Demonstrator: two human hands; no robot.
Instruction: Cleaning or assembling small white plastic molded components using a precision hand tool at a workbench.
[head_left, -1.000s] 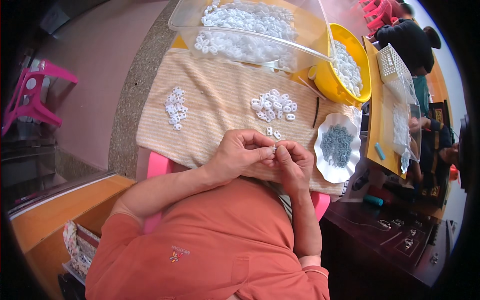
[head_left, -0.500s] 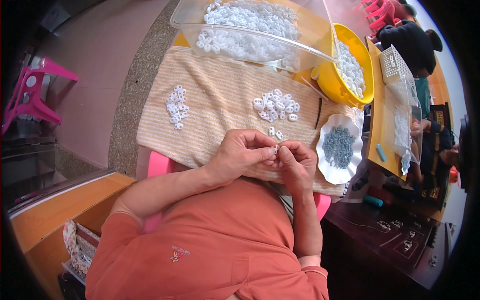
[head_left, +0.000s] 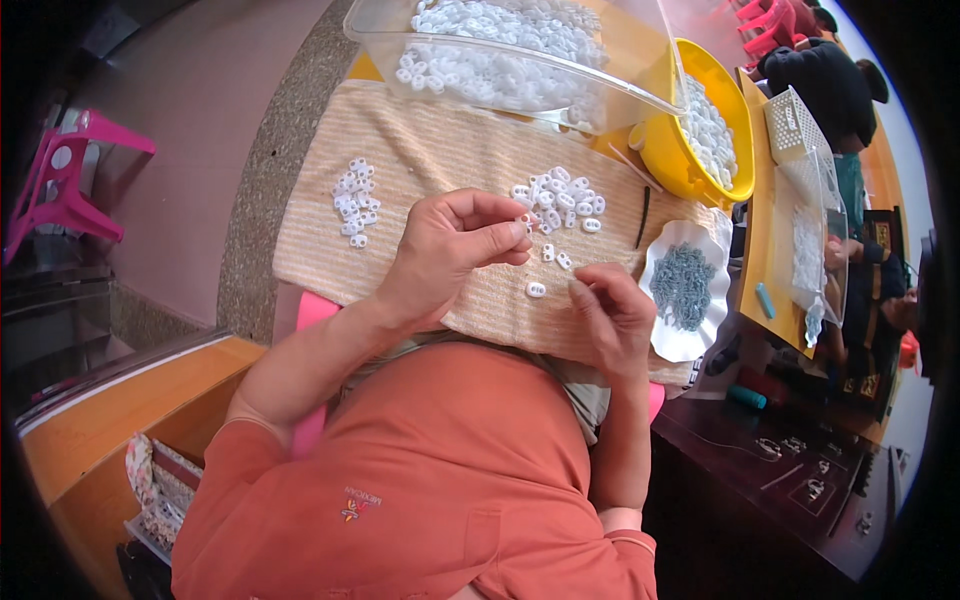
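Observation:
My left hand is raised over the cloth, thumb and forefinger pinched on a small white plastic piece. My right hand is lower, beside the dish, fingers loosely curled and thumb a little apart, with nothing visible between them. A white oval piece with two holes lies on the cloth between my hands. Just beyond it are two small white plastic pieces. A pile of white oval pieces sits farther back, and a pile of small white blocky pieces is at left.
A white wavy-rimmed dish holds many small grey parts. A black stick lies beyond it. Behind stand a clear bin and a yellow basin of white pieces. A co-worker is at the far right; a pink stool stands left.
My hands have parted: the left moved up and forward with the small white piece, the right drew back rightward. An oval piece now lies on the cloth where they had met.

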